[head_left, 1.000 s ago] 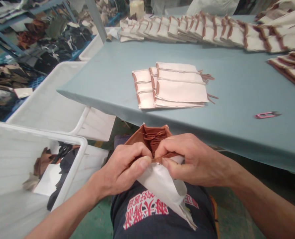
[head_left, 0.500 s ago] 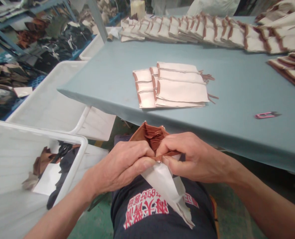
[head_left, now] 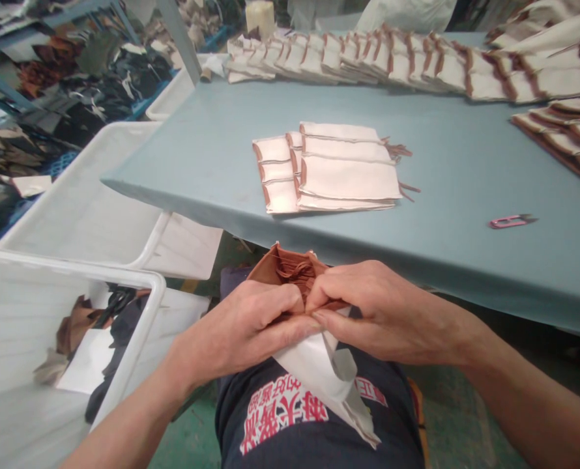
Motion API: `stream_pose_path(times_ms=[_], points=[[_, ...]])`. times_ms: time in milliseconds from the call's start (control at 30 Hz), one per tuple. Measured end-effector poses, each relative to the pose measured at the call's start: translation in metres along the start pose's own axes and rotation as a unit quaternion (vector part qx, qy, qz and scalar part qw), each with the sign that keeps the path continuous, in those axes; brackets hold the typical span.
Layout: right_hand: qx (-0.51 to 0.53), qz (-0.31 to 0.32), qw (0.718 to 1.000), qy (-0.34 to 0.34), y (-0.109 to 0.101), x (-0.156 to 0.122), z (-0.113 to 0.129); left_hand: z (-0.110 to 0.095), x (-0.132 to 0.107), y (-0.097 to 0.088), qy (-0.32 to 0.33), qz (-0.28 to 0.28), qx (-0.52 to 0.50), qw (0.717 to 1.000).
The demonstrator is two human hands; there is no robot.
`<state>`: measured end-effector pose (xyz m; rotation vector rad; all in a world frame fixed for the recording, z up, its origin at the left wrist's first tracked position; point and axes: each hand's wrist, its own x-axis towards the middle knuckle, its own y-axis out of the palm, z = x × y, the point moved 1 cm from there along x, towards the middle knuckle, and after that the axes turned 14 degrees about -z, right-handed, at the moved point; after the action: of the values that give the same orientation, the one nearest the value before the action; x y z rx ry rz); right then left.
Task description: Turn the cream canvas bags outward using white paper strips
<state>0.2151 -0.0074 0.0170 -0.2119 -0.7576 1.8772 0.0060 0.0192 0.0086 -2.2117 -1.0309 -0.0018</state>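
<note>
My left hand (head_left: 244, 329) and my right hand (head_left: 382, 312) meet over my lap, below the table edge, both pinched on a brown-and-white fabric pouch (head_left: 290, 270). Its brown part bunches up between the thumbs and its white lining (head_left: 326, 374) hangs down over my dark printed shirt. The fingers of both hands are closed tight on the folded seam. On the blue table (head_left: 466, 169) ahead lies a small stack of finished white pouches with brown edging (head_left: 339, 172).
A pink thread snipper (head_left: 509, 221) lies on the table to the right. Long rows of similar pouches (head_left: 397, 62) run along the far edge and right side. White plastic bins (head_left: 70, 306) stand at my left, the nearest holding fabric scraps.
The hands have pressed closer together, folding the brown part of the pouch down and inward. The view has shifted slightly.
</note>
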Motion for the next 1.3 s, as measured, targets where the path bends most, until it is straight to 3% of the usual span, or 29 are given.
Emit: stream_pose_path(times_ms=[167, 267, 367, 500, 767, 933, 1067, 1167, 1300], points=[[0.044, 0.015, 0.999, -0.01, -0.002, 0.001, -0.001, -0.003, -0.003, -0.004, 0.031, 0.022, 0.069, 0.997], [0.043, 0.014, 0.999, -0.02, -0.005, 0.004, 0.0, -0.007, -0.003, -0.002, 0.086, -0.01, 0.127, 0.988], [0.045, 0.012, 0.998, -0.035, -0.005, 0.007, -0.002, -0.006, -0.007, 0.004, 0.102, -0.054, 0.106, 0.988], [0.071, -0.028, 0.997, -0.03, 0.002, 0.011, -0.014, 0.001, -0.018, 0.016, 0.001, -0.098, -0.035, 0.995], [0.138, -0.091, 0.985, 0.047, 0.017, 0.015, -0.044, -0.002, -0.043, 0.029, -0.117, -0.191, -0.267, 0.937], [0.18, -0.125, 0.975, 0.046, 0.026, 0.011, -0.053, 0.001, -0.051, 0.029, -0.159, -0.197, -0.308, 0.917], [0.179, -0.122, 0.976, 0.032, 0.025, 0.01, -0.046, 0.007, -0.064, 0.028, -0.192, -0.216, -0.282, 0.915], [0.14, -0.133, 0.981, -0.01, 0.02, 0.012, -0.039, 0.012, -0.071, 0.024, -0.217, -0.227, -0.273, 0.909], [0.065, -0.12, 0.987, -0.082, 0.016, 0.014, -0.032, 0.018, -0.073, 0.008, -0.205, -0.251, -0.305, 0.895]])
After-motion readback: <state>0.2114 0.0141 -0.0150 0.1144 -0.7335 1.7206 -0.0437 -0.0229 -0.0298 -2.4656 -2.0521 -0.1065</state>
